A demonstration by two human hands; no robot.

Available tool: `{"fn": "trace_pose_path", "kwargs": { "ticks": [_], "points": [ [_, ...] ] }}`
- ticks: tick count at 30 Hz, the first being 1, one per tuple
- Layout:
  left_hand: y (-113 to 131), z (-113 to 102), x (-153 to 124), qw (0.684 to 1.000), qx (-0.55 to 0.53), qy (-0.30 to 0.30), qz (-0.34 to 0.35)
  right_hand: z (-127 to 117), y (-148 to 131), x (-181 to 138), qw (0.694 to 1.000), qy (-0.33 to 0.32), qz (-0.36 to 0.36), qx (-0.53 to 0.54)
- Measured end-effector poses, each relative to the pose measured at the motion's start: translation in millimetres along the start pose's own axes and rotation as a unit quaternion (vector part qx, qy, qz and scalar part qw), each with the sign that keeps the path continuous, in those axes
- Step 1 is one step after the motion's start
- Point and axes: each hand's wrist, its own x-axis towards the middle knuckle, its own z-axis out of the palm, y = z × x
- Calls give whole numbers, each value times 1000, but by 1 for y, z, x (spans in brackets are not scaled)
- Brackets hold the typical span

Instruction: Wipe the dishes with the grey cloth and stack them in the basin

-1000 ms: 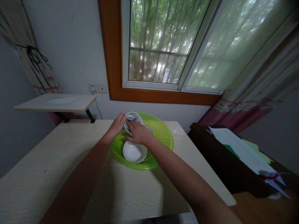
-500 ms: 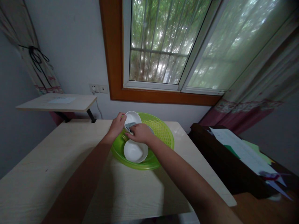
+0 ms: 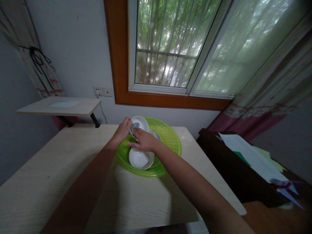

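My left hand [image 3: 123, 130] is closed on the left rim of a white bowl [image 3: 142, 122], which is tilted over the far left part of a green plastic basket [image 3: 174, 143]. Inside that bowl, my right hand [image 3: 143, 139] presses a grey cloth [image 3: 135, 125] against the left side, its thumb spread away toward me. Below the right hand, a second white bowl [image 3: 140, 160] rests in the basket near its front. Part of another pale dish [image 3: 156, 134] shows behind the right hand; its kind is mostly hidden.
The basket stands on a pale wooden table [image 3: 80, 156]. A small raised shelf [image 3: 60, 109] with a paper on it is at the back left. To the right is a dark brown piece of furniture [image 3: 226, 169] bearing papers [image 3: 253, 156]. A window [image 3: 175, 48] is behind.
My right hand has slid the cloth up and left inside the tilted bowl. The left hand keeps its hold on the rim, and the bowl has shifted slightly.
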Motion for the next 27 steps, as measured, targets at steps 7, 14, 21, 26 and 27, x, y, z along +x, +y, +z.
{"fn": "trace_pose_path", "kwargs": {
  "ticks": [7,14,21,26,27],
  "points": [
    [-6,3,3,1000,-3,-4,13,5,1,0,999,-4,19,-46],
    [0,2,-2,1000,-10,-4,15,-3,-5,1,997,-12,65,-46],
    [8,-3,-5,999,28,19,4,-9,-6,2,990,-23,121,-74],
    [6,-2,-4,997,51,50,12,-20,-11,2,983,-58,148,-93],
    [6,-2,-4,997,56,54,12,-22,-13,2,982,-72,150,-95]
  ]
}}
